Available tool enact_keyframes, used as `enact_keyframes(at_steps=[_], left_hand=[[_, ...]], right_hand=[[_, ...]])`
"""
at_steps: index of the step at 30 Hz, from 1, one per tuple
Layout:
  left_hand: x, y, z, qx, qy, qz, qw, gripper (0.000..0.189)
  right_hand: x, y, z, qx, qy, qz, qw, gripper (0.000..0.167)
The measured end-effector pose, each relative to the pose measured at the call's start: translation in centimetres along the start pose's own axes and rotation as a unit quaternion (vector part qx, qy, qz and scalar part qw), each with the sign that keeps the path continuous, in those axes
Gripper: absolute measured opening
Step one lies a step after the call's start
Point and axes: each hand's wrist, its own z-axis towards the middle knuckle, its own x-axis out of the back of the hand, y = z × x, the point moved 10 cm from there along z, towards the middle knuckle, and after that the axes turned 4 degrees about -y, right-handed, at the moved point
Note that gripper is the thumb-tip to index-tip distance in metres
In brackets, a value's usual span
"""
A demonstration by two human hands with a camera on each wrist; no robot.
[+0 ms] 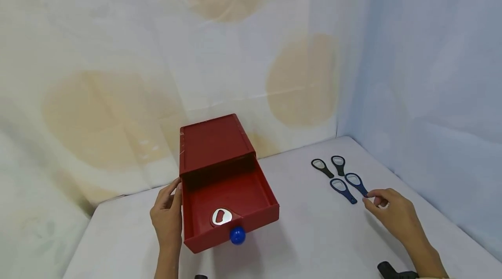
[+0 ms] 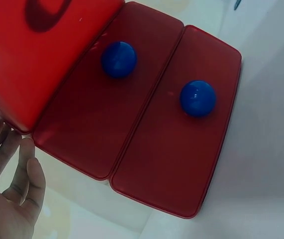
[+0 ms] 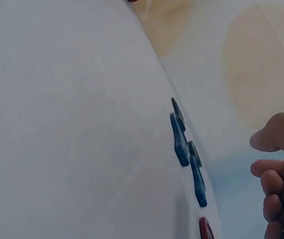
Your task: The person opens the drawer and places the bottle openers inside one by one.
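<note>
Loosely, the unclenched left hand (image 1: 167, 216) rests against a cabinet (image 1: 217, 141), one opener (image 1: 227, 217) in its extended drawer (image 1: 235, 187); the right hand (image 1: 395, 214), grasping nothing, hovers beside more openers (image 1: 346, 193) on the table (image 1: 313, 244).

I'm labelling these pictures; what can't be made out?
Head view: the back of the open red rectangular plastic drawer, hidden inside the boxy red plastic cabinet.
Left wrist view: insides of two red rectangular plastic drawers, hidden because both are shut.
Right wrist view: the rest of a slim red object, cut off by the bottom edge.
</note>
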Motion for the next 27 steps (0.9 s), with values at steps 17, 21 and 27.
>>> enact_keyframes(at_steps=[17, 21, 27], left_hand=[[1.9, -2.1, 0.7, 0.020, 0.032, 0.002, 0.9993, 0.028], [1.7, -1.9, 0.7, 0.012, 0.031, 0.016, 0.9993, 0.027], [1.4, -1.9, 0.8, 0.010, 0.028, 0.018, 0.9994, 0.027]], right_hand=[[0.2, 6.7, 1.4, -0.122, -0.084, -0.031, 0.9885, 0.048], [0.0, 8.2, 1.0, -0.162, -0.115, -0.031, 0.9795, 0.056], [-0.5, 9.3, 0.1, -0.202, -0.137, -0.028, 0.9695, 0.056]])
